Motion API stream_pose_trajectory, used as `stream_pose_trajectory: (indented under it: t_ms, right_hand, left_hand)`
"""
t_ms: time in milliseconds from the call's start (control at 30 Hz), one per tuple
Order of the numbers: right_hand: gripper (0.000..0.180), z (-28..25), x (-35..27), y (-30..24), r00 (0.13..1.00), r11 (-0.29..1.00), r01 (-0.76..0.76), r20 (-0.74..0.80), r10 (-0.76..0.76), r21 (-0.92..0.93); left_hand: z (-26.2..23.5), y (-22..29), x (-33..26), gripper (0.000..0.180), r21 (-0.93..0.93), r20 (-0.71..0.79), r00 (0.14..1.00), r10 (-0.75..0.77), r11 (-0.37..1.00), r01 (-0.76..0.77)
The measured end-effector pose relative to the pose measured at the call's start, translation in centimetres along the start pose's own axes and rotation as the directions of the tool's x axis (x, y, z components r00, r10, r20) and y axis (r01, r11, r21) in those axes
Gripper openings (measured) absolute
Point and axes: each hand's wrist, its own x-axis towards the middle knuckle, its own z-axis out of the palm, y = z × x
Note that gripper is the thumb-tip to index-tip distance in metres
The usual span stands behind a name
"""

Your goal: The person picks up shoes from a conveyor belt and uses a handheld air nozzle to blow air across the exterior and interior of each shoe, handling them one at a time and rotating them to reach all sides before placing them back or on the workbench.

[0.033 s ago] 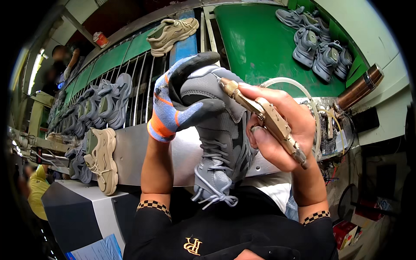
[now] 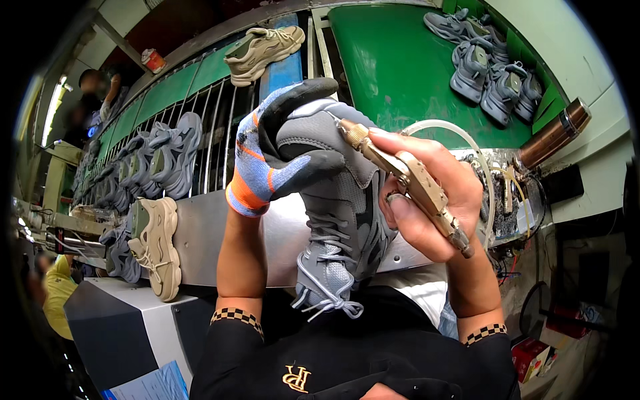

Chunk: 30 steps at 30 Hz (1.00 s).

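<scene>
Between the two hands, the grey shoe (image 2: 341,207) lies lengthwise, toe pointing away from the person, laced end nearest. The gloved left hand (image 2: 260,148) has its grip clamped round the toe; the bare right hand (image 2: 453,193) grips a metal tool (image 2: 421,181) slanting leftward, its thin tip at the toe's edge, contact unclear.

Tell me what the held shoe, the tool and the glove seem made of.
Held shoe: probably mesh or textured synthetic, matte, judging by its fine dotted grain.
Tool: apparently metal, brassy and worn, with glints.
Glove: likely knit, with matte fabric-like stripes; its plain dark coating may be rubber.
</scene>
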Motion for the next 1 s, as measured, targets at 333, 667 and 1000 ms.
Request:
stream_pose_trajectory:
  t_ms: [333, 667, 1000]
  right_hand:
    - [0.051, -0.7, -5.0, 6.4, 0.978, 0.983, 0.170, -0.111, -0.176, -0.063]
    - [0.049, 0.9, -9.8, 8.9, 0.981, 0.991, 0.090, -0.182, -0.071, 0.102]
    - [0.048, 2.0, -13.6, 9.2, 0.954, 0.956, -0.159, -0.210, 0.213, 0.247]
  left_hand:
    - [-0.7, -3.8, 0.6, 0.078, 0.084, -0.072, 0.997, 0.031, 0.996, -0.025]
    - [-5.9, -15.1, -1.6, 0.089, -0.072, -0.347, 0.920, -0.181, 0.984, 0.166]
    - [-10.4, -20.2, -3.9, 0.082, -0.195, -0.322, 0.894, -0.311, 0.946, 0.259]
